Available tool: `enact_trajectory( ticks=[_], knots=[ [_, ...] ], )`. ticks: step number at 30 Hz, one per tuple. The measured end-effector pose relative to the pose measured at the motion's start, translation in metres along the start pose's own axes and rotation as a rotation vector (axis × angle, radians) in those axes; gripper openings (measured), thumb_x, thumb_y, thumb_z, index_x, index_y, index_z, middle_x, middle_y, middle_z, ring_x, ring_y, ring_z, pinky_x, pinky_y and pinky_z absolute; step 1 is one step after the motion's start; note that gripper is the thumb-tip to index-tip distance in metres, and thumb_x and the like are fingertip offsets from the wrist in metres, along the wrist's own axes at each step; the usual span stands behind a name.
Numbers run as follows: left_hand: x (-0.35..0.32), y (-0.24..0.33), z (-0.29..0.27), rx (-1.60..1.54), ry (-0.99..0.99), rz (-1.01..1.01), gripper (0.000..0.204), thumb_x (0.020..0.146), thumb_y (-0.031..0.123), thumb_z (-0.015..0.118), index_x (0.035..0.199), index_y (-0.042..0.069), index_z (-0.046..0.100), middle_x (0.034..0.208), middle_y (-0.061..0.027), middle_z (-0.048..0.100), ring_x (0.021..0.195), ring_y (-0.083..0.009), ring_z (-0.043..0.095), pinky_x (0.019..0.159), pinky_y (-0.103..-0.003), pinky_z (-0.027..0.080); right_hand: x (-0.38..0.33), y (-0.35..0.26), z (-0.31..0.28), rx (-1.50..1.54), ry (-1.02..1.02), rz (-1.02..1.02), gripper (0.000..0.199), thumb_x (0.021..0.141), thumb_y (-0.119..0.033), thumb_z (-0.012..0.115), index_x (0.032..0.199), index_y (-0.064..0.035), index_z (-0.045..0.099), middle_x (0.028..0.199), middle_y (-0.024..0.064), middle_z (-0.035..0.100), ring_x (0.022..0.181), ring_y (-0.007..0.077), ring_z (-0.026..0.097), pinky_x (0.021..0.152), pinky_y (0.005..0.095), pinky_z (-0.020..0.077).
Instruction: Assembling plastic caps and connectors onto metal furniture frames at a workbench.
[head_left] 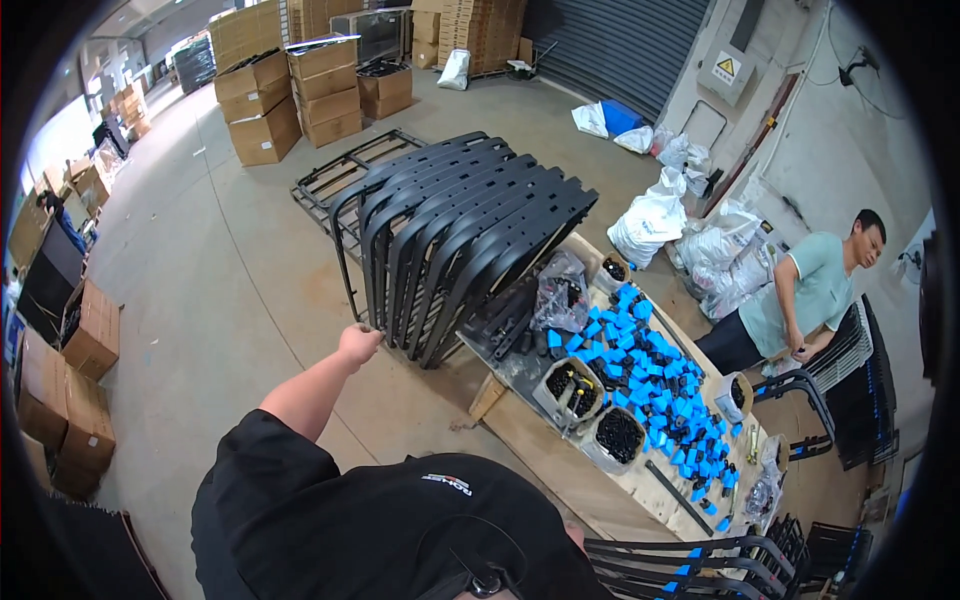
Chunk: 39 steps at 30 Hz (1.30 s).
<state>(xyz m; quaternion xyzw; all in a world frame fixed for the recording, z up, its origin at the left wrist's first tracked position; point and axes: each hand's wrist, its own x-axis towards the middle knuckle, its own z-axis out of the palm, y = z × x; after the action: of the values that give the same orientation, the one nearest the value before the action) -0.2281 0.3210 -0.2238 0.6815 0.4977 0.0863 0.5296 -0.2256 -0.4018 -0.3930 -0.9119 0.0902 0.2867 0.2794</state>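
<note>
So you've got your left hand (357,345) stretched way out, arm nearly straight, fingers curled shut on the bottom edge of the nearest curved black metal frame (352,232) in that leaning row. The row of black metal frames (455,235) stands on edge on the concrete floor (230,270), tilted against the near end of the long plywood worktable (560,465), and the one you're holding is the outermost on your side. Your right hand isn't in the shot at all, so I can't say what it's doing.

Progress-wise, my read is you're somewhere in the middle. Lots of frames are still stacked up waiting, and the table's still loaded: a big spread of small blue plastic caps (650,385), a few open tubs of black fittings (618,437) and a clear bag of dark hardware (562,292). Down at the bottom right there's a bunch of black frames with blue caps already on (700,560), so some look finished.

The person in the pale green shirt (800,300) is over on the far side of the table, bent over another stack, both hands well away from yours.
</note>
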Motion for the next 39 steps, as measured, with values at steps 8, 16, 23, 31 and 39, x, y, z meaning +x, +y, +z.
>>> enact_trajectory(
  ticks=[8,16,23,31,39],
  knots=[
    [0.049,0.047,0.014,-0.037,-0.136,0.106,0.019,0.084,0.015,0.070,0.096,0.000,0.071,0.085,-0.0081,0.072,0.076,-0.0150,0.067,0.068,-0.032,0.053,0.068,-0.081,0.011,0.023,-0.069,-0.077,0.052,0.093,-0.051,0.062,0.102,-0.0015,0.075,0.094,0.0219,0.074,0.095,0.0300,0.073,0.084,0.0417,0.0540],
    [0.071,0.169,-0.023,0.135,-0.030,0.663,0.017,0.086,0.017,0.070,0.094,0.002,0.071,0.084,-0.0093,0.071,0.078,-0.0191,0.068,0.077,-0.035,0.056,0.154,-0.201,0.001,0.039,-0.030,-0.150,0.052,0.093,-0.051,0.062,0.103,-0.0016,0.074,0.095,0.0217,0.074,0.095,0.0299,0.073,0.084,0.0416,0.0542],
    [0.226,0.317,-0.072,0.280,0.273,0.793,0.038,0.085,0.032,0.074,0.110,0.003,0.071,0.107,-0.0185,0.072,0.102,-0.0295,0.069,0.090,-0.038,0.054,0.153,-0.259,0.024,0.052,0.069,-0.073,0.051,0.093,-0.050,0.061,0.103,-0.0017,0.074,0.096,0.0215,0.074,0.095,0.0299,0.073,0.083,0.0415,0.0544],
    [0.302,0.375,-0.043,0.803,-0.014,0.485,0.082,0.098,0.068,0.036,0.157,0.011,0.036,0.158,-0.0167,0.041,0.149,-0.0308,0.035,0.119,-0.061,0.021,0.115,-0.355,0.087,0.056,0.185,0.052,0.050,0.094,-0.049,0.061,0.104,-0.0018,0.074,0.097,0.0213,0.074,0.095,0.0298,0.073,0.083,0.0413,0.0546],
    [0.395,0.400,-0.101,0.841,-0.010,0.497,0.075,0.095,0.065,0.046,0.138,0.003,0.052,0.140,-0.0192,0.060,0.132,-0.0336,0.056,0.111,-0.050,0.042,0.053,-0.380,0.148,0.042,0.209,0.152,0.049,0.094,-0.048,0.061,0.105,-0.0020,0.074,0.098,0.0211,0.074,0.095,0.0297,0.073,0.083,0.0412,0.0548]
  ],
)
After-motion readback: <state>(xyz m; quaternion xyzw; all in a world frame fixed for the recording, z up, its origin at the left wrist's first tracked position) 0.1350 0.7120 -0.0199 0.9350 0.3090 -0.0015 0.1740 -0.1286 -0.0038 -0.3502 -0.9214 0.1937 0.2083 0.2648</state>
